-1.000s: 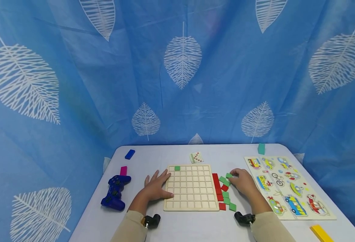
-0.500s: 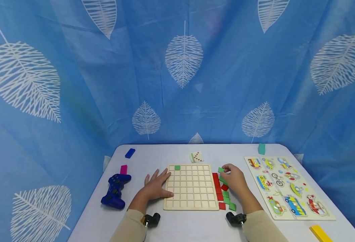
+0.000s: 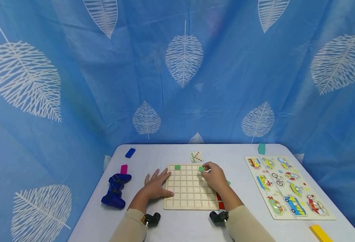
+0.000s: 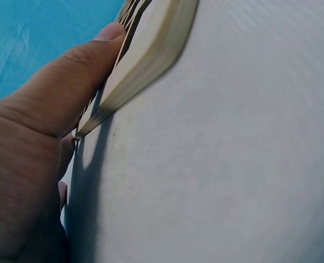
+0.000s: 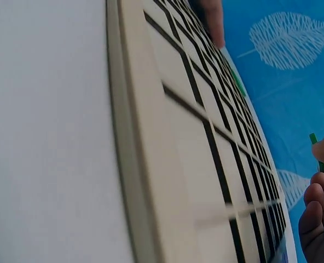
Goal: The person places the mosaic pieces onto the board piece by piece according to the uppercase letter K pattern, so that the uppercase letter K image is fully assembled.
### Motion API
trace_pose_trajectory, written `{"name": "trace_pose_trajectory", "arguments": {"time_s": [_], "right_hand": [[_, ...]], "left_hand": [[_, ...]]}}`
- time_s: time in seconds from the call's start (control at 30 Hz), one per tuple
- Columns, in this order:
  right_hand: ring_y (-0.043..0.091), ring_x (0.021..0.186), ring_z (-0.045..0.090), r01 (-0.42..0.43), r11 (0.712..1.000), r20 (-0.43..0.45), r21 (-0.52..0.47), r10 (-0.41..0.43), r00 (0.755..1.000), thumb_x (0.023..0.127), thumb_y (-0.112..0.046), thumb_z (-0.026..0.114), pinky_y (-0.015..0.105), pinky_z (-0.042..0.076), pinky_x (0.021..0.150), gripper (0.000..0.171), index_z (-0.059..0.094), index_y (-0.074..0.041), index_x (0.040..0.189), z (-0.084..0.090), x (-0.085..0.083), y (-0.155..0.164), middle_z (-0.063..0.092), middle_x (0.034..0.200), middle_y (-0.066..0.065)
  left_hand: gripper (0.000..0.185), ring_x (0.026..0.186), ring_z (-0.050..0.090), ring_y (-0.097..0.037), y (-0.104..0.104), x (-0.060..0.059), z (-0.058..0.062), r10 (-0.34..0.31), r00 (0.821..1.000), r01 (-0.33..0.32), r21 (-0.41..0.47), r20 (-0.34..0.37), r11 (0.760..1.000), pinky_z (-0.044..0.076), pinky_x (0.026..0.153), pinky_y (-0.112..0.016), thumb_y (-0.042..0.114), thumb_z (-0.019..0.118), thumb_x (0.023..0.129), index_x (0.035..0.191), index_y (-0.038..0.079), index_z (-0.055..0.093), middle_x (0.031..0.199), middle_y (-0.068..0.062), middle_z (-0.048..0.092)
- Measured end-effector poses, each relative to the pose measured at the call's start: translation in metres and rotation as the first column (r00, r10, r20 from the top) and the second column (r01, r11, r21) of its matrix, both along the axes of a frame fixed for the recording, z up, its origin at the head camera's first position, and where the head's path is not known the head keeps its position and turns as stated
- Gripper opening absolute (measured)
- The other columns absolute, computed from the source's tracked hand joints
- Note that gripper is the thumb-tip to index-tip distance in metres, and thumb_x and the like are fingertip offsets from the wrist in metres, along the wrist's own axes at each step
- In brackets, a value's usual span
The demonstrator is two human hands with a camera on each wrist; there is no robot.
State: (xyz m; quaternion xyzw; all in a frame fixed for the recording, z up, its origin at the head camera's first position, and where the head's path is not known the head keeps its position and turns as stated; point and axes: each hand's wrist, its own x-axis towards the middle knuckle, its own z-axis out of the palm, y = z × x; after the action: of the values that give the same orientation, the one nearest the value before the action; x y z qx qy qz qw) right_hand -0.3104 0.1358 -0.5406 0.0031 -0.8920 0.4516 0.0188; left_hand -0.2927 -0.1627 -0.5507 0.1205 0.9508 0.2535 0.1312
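Observation:
A pale wooden grid board (image 3: 189, 188) lies flat on the white table; one green tile (image 3: 177, 167) sits in its far row near the left corner. My right hand (image 3: 212, 174) hovers over the board's far right cells and pinches a green tile (image 3: 201, 169), whose edge also shows in the right wrist view (image 5: 317, 151). My left hand (image 3: 156, 186) lies flat with spread fingers on the table, thumb against the board's left edge (image 4: 145, 60). Red and green loose tiles (image 3: 221, 201) right of the board are mostly hidden by my right forearm.
A small pattern card (image 3: 197, 156) lies beyond the board. A blue game controller (image 3: 115, 191), a pink block (image 3: 123, 169) and a blue block (image 3: 130, 153) sit at left. A vehicle puzzle board (image 3: 286, 186), a teal block (image 3: 261, 148) and a yellow block (image 3: 320, 233) are at right.
My right hand lifted a green tile from the pile right of the board and carried it leftward over the board's far right cells. The left hand has stayed in place.

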Motion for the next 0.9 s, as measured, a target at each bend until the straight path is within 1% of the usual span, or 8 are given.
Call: {"name": "trace_pose_trajectory", "arguments": {"time_s": [0.23, 0.37, 0.47, 0.57, 0.77, 0.9], "right_hand": [[0.021, 0.100, 0.064, -0.054, 0.998, -0.003, -0.023, 0.054, 0.999, 0.096, -0.018, 0.074, 0.037, 0.055, 0.078, 0.028, 0.071, -0.009, 0.122, -0.001, -0.002, -0.022, 0.065, 0.110, 0.004], [0.020, 0.100, 0.065, -0.078, 0.997, -0.023, -0.025, 0.077, 0.997, 0.095, -0.016, 0.074, 0.038, 0.055, 0.079, 0.027, 0.071, -0.009, 0.120, -0.001, -0.005, -0.030, 0.065, 0.109, 0.004], [0.021, 0.099, 0.066, -0.093, 0.995, -0.029, -0.045, 0.092, 0.995, 0.094, -0.015, 0.074, 0.038, 0.056, 0.079, 0.025, 0.071, -0.008, 0.119, -0.001, -0.007, -0.037, 0.065, 0.108, 0.005], [0.021, 0.101, 0.067, -0.107, 0.993, -0.014, -0.051, 0.107, 0.994, 0.095, -0.016, 0.073, 0.037, 0.056, 0.079, 0.026, 0.071, -0.010, 0.119, -0.001, -0.007, -0.044, 0.064, 0.110, 0.004], [0.022, 0.105, 0.067, -0.164, 0.985, -0.006, -0.060, 0.164, 0.986, 0.096, -0.017, 0.072, 0.038, 0.058, 0.078, 0.026, 0.071, -0.011, 0.122, -0.002, -0.010, -0.062, 0.065, 0.111, 0.003], [0.021, 0.103, 0.067, -0.167, 0.985, -0.014, -0.046, 0.166, 0.986, 0.095, -0.017, 0.073, 0.039, 0.058, 0.080, 0.025, 0.071, -0.012, 0.119, -0.004, -0.013, -0.072, 0.066, 0.107, 0.002]], "left_hand": [[0.106, 0.163, 0.007, -0.039, -0.001, 0.000, -0.001, -0.002, 1.000, 0.002, 0.010, -0.003, 1.000, -0.005, 0.124, -0.071, 0.062, 0.087, 0.075, 0.162, 0.024, 0.041, 0.175, 0.000, 0.024], [0.106, 0.163, 0.006, -0.039, -0.002, -0.001, -0.003, -0.005, 1.000, 0.005, -0.002, -0.008, 1.000, -0.005, 0.124, -0.071, 0.063, 0.086, 0.075, 0.163, 0.025, 0.040, 0.175, 0.000, 0.024], [0.106, 0.163, 0.006, -0.037, -0.002, -0.002, -0.005, -0.007, 1.000, 0.007, -0.015, -0.010, 1.000, -0.005, 0.124, -0.070, 0.065, 0.085, 0.076, 0.163, 0.026, 0.039, 0.175, 0.002, 0.023], [0.107, 0.163, 0.005, -0.037, -0.002, -0.003, -0.005, -0.007, 1.000, 0.007, -0.016, -0.011, 1.000, -0.006, 0.124, -0.070, 0.067, 0.084, 0.076, 0.163, 0.026, 0.039, 0.175, 0.002, 0.022], [0.107, 0.163, 0.006, -0.039, -0.003, -0.003, -0.005, 0.000, 1.000, 0.000, -0.015, -0.009, 1.000, -0.006, 0.124, -0.071, 0.066, 0.085, 0.075, 0.163, 0.025, 0.040, 0.175, 0.000, 0.023], [0.105, 0.163, 0.006, -0.038, -0.003, -0.004, -0.006, -0.009, 1.000, 0.009, -0.033, -0.011, 0.999, -0.005, 0.124, -0.071, 0.067, 0.084, 0.076, 0.163, 0.027, 0.039, 0.175, 0.002, 0.023]]}}
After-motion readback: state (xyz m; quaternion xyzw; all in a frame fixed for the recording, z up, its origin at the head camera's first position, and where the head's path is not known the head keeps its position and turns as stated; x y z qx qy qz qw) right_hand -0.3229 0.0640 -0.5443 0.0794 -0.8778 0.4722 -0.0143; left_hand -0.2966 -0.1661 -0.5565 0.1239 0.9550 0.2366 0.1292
